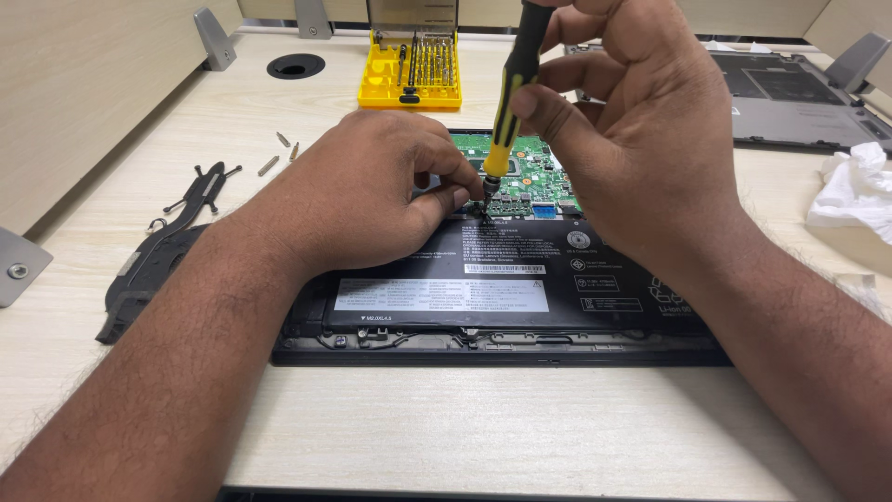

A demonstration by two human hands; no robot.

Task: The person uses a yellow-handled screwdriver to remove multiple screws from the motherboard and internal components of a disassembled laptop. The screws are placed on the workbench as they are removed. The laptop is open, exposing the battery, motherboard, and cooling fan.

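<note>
An opened black laptop (pixel 502 316) lies bottom-up on the pale wood-grain surface (pixel 483 428), its flat black battery (pixel 520 270) with white labels filling the near half and its green circuit board (pixel 530 172) showing beyond it. The right hand (pixel 641 130) holds a slim yellow-and-black screwdriver (pixel 511 102) nearly upright, its grip closed around the upper handle, with the tip set down at the far edge of the battery where it meets the board. The left hand (pixel 372 186) rests on the laptop just beside that spot, its thumb and fingertips pinched together around the lower shaft of the screwdriver at the tip. To the left of the laptop, a black heat-pipe cooling part (pixel 158 260) lies on the surface, with a few loose metal bits (pixel 279 153) near it. Farther back stands an open yellow bit case (pixel 411 70). At the right, a grey laptop cover (pixel 799 98) lies flat, and a crumpled white cloth (pixel 855 191) sits near it.
</note>
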